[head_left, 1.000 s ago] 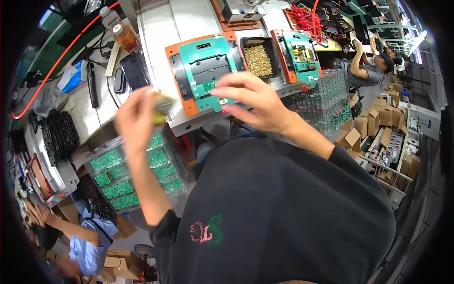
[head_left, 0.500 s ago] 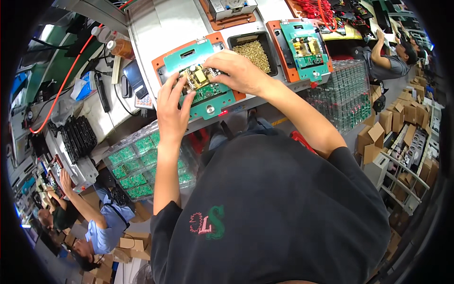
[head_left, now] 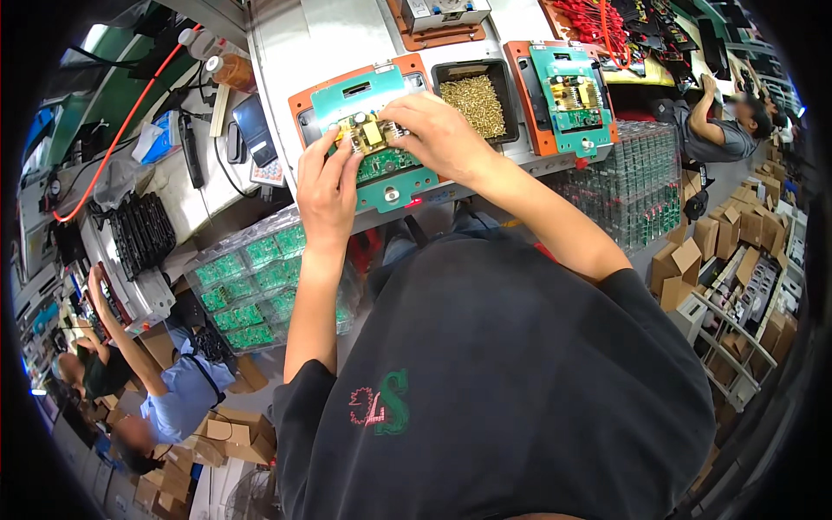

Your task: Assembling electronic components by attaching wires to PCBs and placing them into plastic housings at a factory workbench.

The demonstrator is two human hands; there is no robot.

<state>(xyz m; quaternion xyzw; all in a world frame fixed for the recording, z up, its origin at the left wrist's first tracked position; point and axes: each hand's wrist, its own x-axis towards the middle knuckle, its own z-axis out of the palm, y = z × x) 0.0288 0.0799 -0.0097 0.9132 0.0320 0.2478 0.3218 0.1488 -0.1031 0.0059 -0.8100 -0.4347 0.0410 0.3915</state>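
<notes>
Tan oblong circuit board (head_left: 367, 136) is over the flat teal-and-orange fixture (head_left: 383, 81), near its middle, long axis side to side, right end tilted slightly up-fixture. I have it between both hands, neither nearer: left hand (head_left: 328, 186) fingers hold its left end, right hand (head_left: 440, 134) fingers its right. Yellow block (head_left: 373, 132) central, dark and pale parts crowded round.

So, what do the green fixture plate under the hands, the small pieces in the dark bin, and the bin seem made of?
The green plate: perhaps plastic or painted metal, smooth and evenly coloured. The small pieces: probably brass or brass-plated metal, from their yellow glint. The dark bin: likely moulded plastic, black and dull, though metal is possible.
</notes>
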